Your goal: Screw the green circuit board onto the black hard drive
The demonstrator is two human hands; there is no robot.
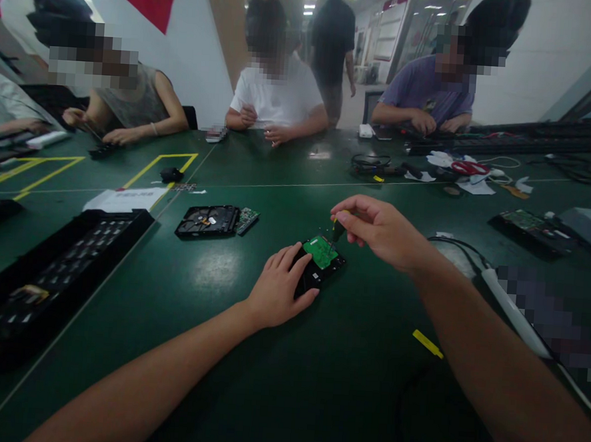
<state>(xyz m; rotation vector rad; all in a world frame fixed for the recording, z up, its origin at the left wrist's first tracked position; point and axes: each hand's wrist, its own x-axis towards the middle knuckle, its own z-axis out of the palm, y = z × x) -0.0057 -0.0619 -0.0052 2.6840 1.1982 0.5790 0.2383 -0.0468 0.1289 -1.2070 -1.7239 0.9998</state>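
Under my left hand is a black hard drive with a green circuit board facing up. The fingers lie along its left side and the thumb presses on its near edge, so the drive is held against the table. My right hand pinches the top of a small screwdriver with a dark and yellow handle. Its thin shaft points down at the circuit board, and the tip appears to touch the board's right part. Further left lies another hard drive, beside a small loose circuit board.
A long black tray stands on the left of the green table. A yellow strip lies near my right forearm. Cables, papers and another drive are to the right. Several people sit across the table.
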